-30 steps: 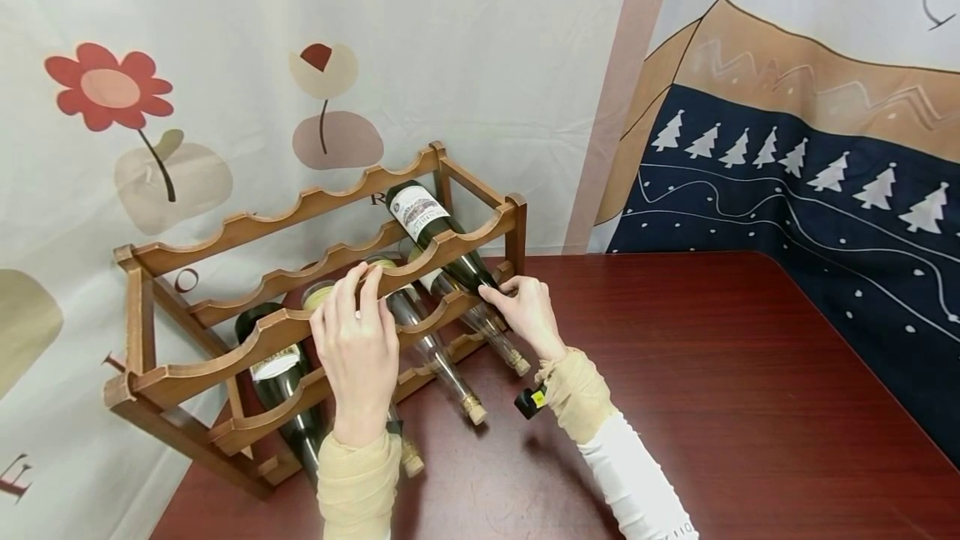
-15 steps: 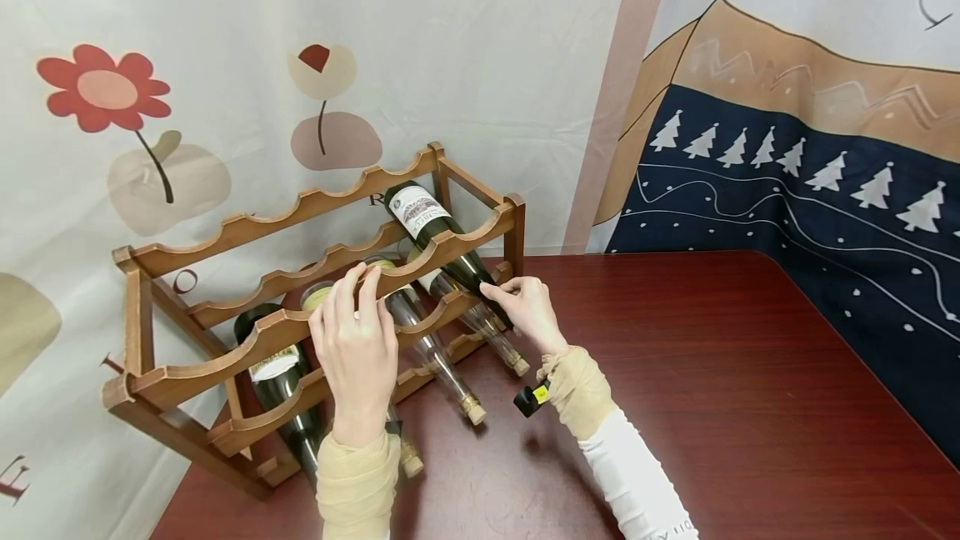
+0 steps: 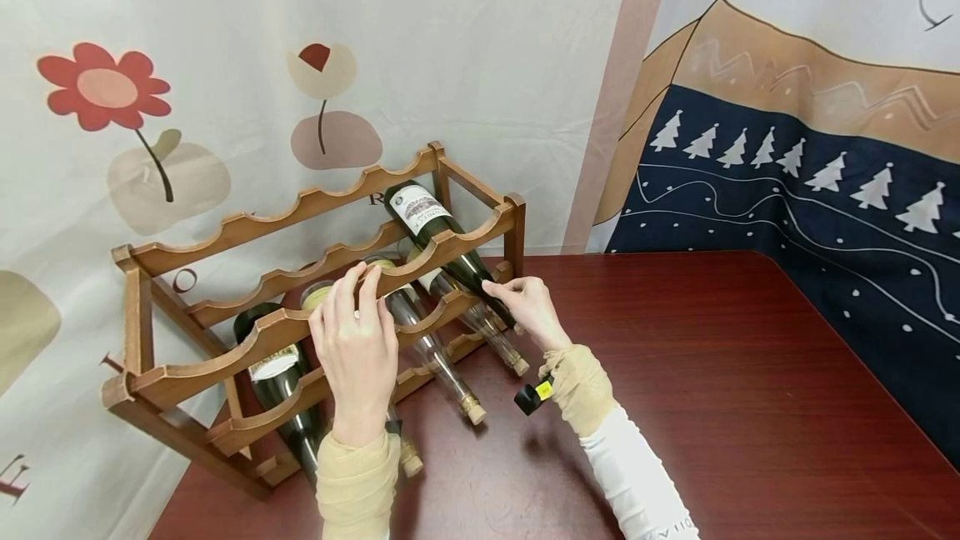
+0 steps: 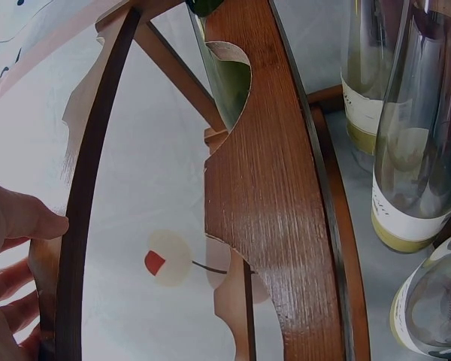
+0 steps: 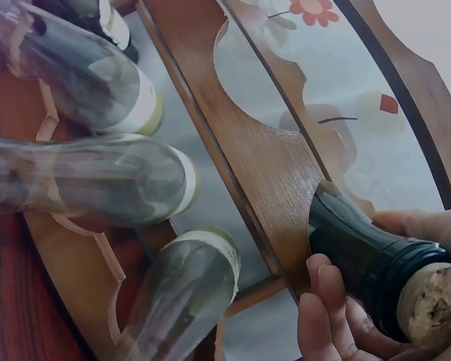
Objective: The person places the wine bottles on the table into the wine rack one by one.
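Observation:
A dark green wine bottle point(image 3: 422, 212) with a white label lies slanted in the right part of the wooden wine rack point(image 3: 315, 332), its base toward the wall. The top front rail crosses over it in the head view. My right hand point(image 3: 528, 307) grips its neck point(image 5: 353, 248) between thumb and fingers, the cork point(image 5: 436, 304) sticking out past them. With fingers behind and thumb in front, my left hand point(image 3: 356, 348) holds the top front rail; in the left wrist view only its fingers and thumb point(image 4: 41, 222) show at the left edge.
Several clear corked bottles point(image 3: 450, 382) lie lower in the rack, necks pointing forward over the dark red table point(image 3: 712, 373). Another dark bottle point(image 3: 288, 386) lies toward the rack's left end. A printed cloth point(image 3: 510, 48) hangs close behind the rack.
My right hand has shifted slightly on the bottle's neck, and more of the neck now shows below the fingers. The left hand stays in place on the rail.

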`<state>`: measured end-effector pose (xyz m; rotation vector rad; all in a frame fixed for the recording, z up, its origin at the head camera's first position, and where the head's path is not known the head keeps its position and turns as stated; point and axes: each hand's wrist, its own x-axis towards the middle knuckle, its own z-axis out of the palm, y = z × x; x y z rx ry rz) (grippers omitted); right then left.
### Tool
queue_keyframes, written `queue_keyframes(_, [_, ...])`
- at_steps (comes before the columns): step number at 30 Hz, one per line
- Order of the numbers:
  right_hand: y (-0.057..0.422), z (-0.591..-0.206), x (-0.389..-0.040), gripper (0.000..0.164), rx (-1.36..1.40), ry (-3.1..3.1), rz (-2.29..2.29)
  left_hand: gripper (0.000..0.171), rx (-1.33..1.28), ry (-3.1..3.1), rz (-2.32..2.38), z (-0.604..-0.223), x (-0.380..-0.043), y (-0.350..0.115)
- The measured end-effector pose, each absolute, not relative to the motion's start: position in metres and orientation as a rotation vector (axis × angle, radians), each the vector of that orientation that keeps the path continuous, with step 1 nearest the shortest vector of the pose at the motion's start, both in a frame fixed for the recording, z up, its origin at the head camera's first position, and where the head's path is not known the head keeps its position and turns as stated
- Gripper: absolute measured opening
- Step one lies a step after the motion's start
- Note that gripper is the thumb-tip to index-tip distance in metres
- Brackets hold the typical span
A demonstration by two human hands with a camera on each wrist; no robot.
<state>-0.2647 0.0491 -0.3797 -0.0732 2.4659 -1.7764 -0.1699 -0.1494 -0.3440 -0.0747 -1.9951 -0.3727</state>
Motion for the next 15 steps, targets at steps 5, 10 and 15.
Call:
queue_keyframes(5, [0.0485, -0.3794, -0.2643, 0.041, -0.031, 2.420, -1.783, 0.039, -0.073, -1.993, -0.370, -0.3444, -0.1698, -0.1497])
queue_keyframes(10, [0.0481, -0.3794, -0.2643, 0.040, -0.021, 2.397, -1.764, 0.039, -0.074, -1.990, -0.368, -0.3443, -0.1704, -0.1497])
queue_keyframes(15, [0.0487, -0.3807, -0.2644, 0.040, -0.017, 2.371, -1.750, 0.039, -0.072, -1.987, -0.365, -0.3443, -0.1707, -0.1498])
